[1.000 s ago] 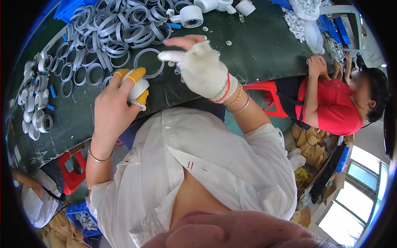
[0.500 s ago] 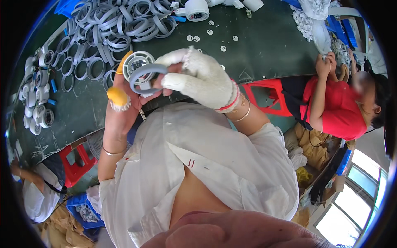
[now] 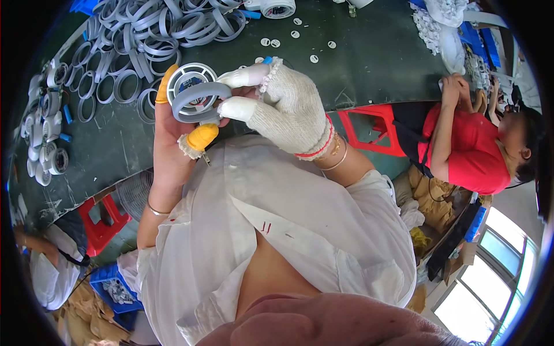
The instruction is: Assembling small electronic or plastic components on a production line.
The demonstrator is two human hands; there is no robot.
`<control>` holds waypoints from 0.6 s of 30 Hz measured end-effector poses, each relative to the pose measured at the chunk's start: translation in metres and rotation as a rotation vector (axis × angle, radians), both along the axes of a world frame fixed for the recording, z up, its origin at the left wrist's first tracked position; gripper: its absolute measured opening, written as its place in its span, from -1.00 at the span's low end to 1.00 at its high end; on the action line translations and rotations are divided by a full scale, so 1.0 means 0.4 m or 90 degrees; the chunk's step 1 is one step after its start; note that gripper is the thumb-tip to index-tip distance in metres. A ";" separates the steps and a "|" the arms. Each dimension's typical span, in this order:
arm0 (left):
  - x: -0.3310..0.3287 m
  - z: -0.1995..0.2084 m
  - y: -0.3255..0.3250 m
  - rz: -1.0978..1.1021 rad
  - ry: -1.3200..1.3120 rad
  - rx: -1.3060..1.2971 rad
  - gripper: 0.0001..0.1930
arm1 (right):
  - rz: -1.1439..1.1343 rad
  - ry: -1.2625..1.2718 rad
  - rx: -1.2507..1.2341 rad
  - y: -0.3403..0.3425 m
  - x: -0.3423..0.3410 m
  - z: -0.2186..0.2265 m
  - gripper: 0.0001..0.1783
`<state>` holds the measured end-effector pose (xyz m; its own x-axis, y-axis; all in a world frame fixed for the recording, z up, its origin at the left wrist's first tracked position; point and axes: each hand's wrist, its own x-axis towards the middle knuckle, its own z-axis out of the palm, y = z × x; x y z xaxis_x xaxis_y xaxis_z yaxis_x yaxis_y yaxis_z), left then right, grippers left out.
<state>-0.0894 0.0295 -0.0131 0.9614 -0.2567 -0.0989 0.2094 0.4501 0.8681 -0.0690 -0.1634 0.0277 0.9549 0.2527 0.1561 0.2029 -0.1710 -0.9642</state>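
Observation:
My left hand, with yellow finger cots on thumb and forefinger, grips a round white plastic housing that has a dark blue part inside. Its thumb presses in from below. In front of the housing a grey plastic ring lies tilted across its near side, touching or overlapping it. My right hand, in a white knitted glove with bare or taped fingertips, pinches the ring's right side between thumb and fingers. Part of the housing's near edge is hidden behind the ring.
A heap of grey rings covers the table's far left. Several white assembled units line the left edge. Small white discs lie scattered ahead. A co-worker in red sits at right beside a red stool. A blue crate stands lower left.
The ring has come closer against the housing and turned flatter. My left thumb has swung inward to the right under it. Both parts have risen slightly in the view.

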 end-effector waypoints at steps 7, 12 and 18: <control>-0.003 -0.011 0.003 0.015 0.000 0.016 -0.08 | -0.003 -0.023 -0.001 0.001 0.000 0.002 -0.74; -0.010 -0.011 0.006 0.014 0.008 0.038 -0.10 | 0.030 -0.048 -0.087 -0.015 0.013 0.003 -0.64; -0.015 -0.036 -0.013 -0.051 -0.154 0.157 -0.14 | 0.026 -0.107 -0.195 0.005 0.012 -0.012 -0.29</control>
<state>-0.0955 0.0244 -0.0275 0.9422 -0.3295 0.0604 0.0112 0.2111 0.9774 -0.0642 -0.1613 0.0230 0.9105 0.3495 0.2210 0.3668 -0.4359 -0.8219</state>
